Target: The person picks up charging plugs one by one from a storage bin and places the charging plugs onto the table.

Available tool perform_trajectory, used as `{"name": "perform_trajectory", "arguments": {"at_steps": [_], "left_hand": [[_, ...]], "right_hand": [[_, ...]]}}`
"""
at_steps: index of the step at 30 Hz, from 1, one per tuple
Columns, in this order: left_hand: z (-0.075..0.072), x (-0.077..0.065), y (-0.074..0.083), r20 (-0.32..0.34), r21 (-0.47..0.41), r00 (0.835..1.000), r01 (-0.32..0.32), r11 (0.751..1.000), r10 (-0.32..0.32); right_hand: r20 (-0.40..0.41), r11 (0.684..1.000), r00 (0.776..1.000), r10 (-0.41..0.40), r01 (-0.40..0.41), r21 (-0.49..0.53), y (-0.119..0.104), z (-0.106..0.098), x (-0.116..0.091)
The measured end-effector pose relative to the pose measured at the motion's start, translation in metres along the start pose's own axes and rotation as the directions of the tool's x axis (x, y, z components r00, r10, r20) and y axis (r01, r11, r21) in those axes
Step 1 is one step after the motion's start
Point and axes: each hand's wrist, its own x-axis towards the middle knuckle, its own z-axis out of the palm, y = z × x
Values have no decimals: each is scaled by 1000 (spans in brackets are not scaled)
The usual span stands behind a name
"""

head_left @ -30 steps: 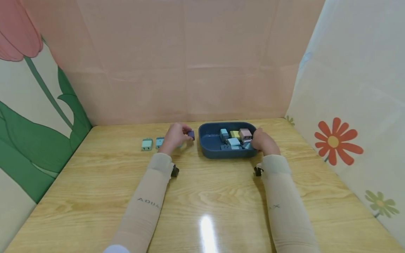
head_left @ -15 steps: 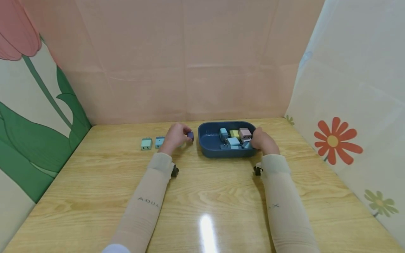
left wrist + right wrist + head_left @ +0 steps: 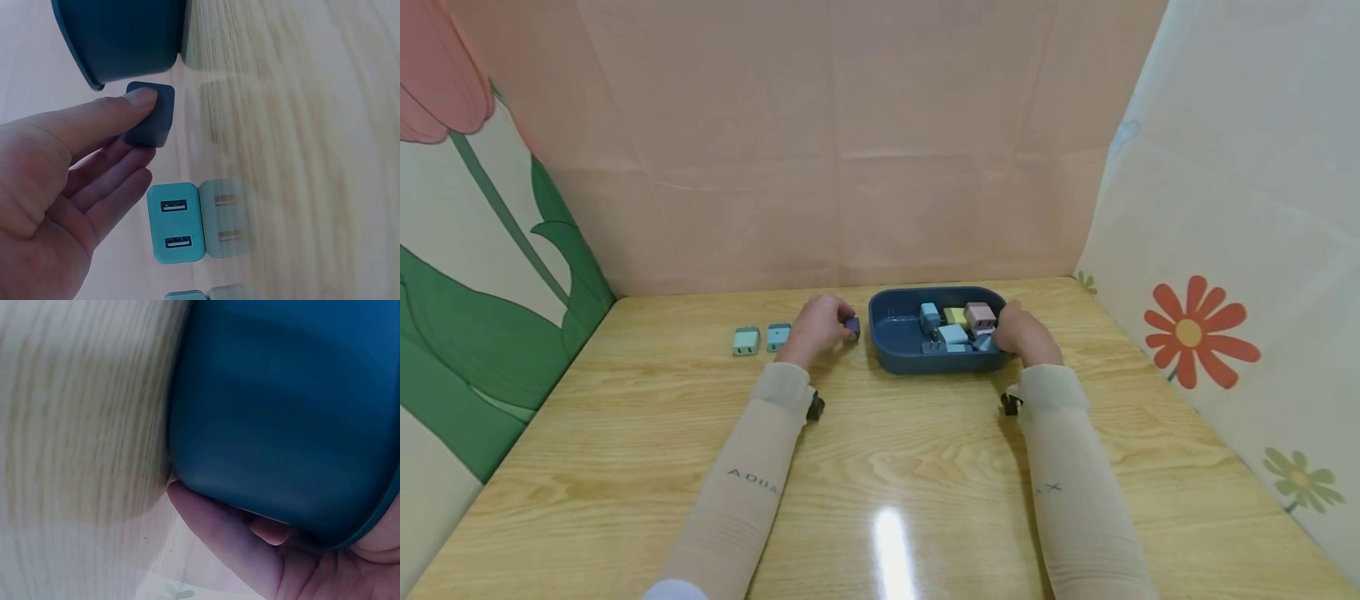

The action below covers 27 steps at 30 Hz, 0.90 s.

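In the head view my left hand [image 3: 818, 327] pinches a dark blue-purple charger block [image 3: 852, 328] between thumb and fingers, just left of the dark blue basin [image 3: 901, 364]. Close up, the thumb lies on top of the charger block [image 3: 150, 115], and a teal two-port USB charger [image 3: 176, 223] stands on the table beside the fingers. Two teal chargers, one outer [image 3: 746, 341] and one inner [image 3: 778, 337], stand in a row further left. My right hand [image 3: 1026, 335] holds the basin's right end, a finger against its outer wall [image 3: 269, 444].
Several chargers lie in the basin's right half, among them a pink one [image 3: 980, 316], a yellow one [image 3: 955, 317] and a light blue one [image 3: 952, 334]. A pink backdrop [image 3: 842, 167] rises behind the wooden table [image 3: 910, 458], with printed sheets at both sides.
The dark charger block has come down slightly with my left fingers and turned a little. My right hand and the basin stay in place.
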Motion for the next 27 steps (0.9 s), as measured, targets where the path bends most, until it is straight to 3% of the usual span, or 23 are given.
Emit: {"name": "perform_trajectory", "arguments": {"at_steps": [14,27], "left_hand": [[3,0,1,-4,50,1000,-5,999,5],[5,2,-1,17,26,1000,18,1000,-18]], "right_hand": [[-6,1000,1000,-10,10,-8,-1,-2,-4],[1,1000,1000,-5,5,5,-3,-1,-5]]}}
